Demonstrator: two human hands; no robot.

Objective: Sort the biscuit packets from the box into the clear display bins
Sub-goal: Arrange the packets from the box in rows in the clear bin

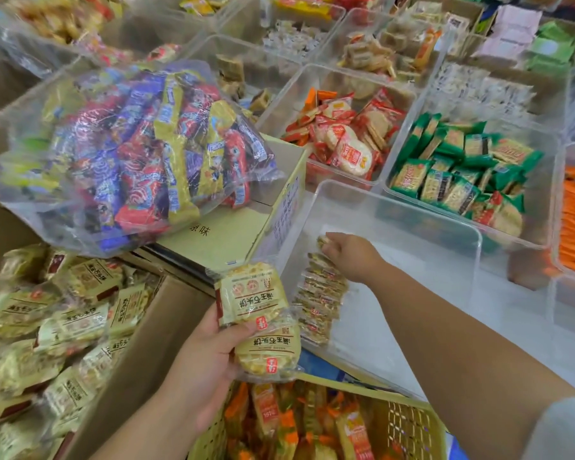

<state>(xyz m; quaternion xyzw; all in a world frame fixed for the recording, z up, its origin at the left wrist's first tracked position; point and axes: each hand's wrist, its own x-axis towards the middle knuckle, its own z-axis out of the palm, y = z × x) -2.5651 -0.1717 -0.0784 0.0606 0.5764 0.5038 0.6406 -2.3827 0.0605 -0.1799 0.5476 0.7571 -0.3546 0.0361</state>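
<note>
1. the yellow basket at the bottom edge of the frame holds orange-marked snacks.
2. just above it, my left hand grips two pale biscuit packets, thumb curled over them.
3. centre right, my right hand reaches into the clear bin. its fingers curl round the far end of a row of packets standing on edge along the bin's left wall.
4. the cardboard box at lower left holds more of the same.

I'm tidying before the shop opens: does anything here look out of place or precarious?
Only the bulging clear bag of mixed snacks: it sits slumped on a closed carton, overhanging its edge. The biscuit packets in the clear bin stand in a neat row.
</note>
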